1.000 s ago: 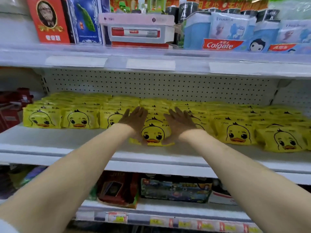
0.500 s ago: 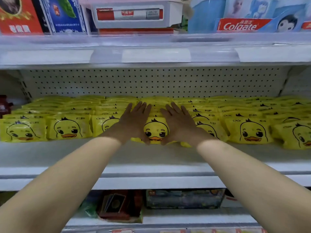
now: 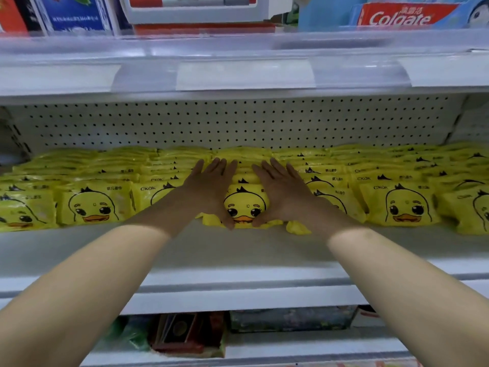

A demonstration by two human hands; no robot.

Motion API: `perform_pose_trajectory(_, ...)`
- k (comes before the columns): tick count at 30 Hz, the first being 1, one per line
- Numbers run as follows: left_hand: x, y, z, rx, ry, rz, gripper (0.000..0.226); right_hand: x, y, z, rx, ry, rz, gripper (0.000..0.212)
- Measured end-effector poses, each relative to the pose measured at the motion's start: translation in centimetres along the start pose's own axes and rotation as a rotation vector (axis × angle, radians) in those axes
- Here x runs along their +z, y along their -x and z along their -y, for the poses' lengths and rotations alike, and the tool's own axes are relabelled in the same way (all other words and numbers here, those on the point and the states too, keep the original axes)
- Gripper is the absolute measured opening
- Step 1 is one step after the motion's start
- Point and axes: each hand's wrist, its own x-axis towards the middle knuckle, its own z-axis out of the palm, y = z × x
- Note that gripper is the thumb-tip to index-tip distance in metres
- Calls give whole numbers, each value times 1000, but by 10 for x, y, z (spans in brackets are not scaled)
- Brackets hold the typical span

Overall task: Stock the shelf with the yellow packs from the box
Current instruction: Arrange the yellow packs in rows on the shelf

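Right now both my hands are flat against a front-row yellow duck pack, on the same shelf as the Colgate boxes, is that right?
Not quite. In the head view the left hand and right hand lie flat against the yellow duck pack, but it sits on the shelf below the Colgate boxes.

Head camera faces shelf point(image 3: 238, 252) head-on, near.

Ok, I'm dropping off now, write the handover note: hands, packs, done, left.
Left hand open, flat against the left side of the front middle pack.
Right hand open, flat against its right side.
That pack lies on the shelf, rows of yellow packs beside and behind it. Box not in view.
Done: shelf mostly stocked.
Left: probably release, fetch any remaining packs.
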Motion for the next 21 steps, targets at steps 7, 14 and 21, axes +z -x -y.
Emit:
perform_pose_trajectory(7,1,-11,4,-24,-35,-18,157,4,-14,-3,6,80,22,139)
perform_pose_trajectory(14,1,-24,5,-39,-70,-19,152,4,-29,-4,24,178,44,138)
perform_pose_trajectory(21,2,-32,5,-70,-33,-8,155,-1,-38,-1,41,236,33,144)
